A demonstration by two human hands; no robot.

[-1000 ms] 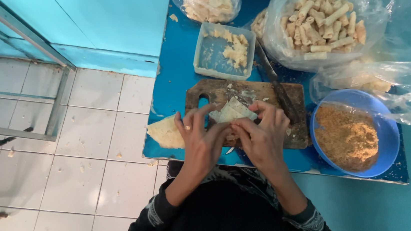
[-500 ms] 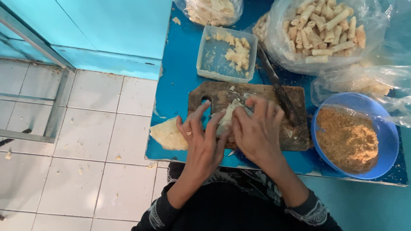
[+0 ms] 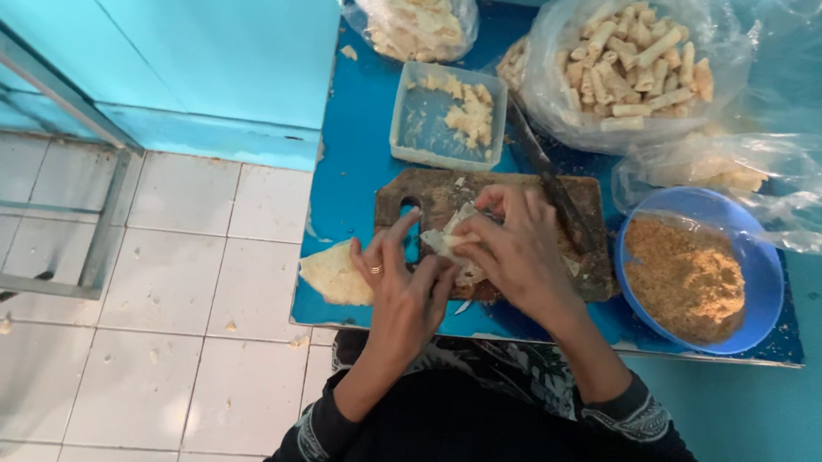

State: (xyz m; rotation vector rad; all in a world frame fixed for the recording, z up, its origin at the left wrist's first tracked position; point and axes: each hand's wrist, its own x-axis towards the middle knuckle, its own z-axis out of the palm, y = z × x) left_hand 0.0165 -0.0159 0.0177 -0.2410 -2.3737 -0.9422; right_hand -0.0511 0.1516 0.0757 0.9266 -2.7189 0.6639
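Now both hands pinch together on the thin pale pastry wrapper (image 3: 453,237) over the dark wooden cutting board (image 3: 434,195): left hand (image 3: 404,283) steadying, right hand (image 3: 519,252) folding. Risk: squeezed unevenly, that soft sheet could tear and spill filling.

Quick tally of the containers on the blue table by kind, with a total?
Clear plastic bags: 3, one of filling, one of pale rolled sticks, one at right
Round blue plastic bowl of brown crumbs: 1
Clear rectangular plastic tub: 1
Total: 5
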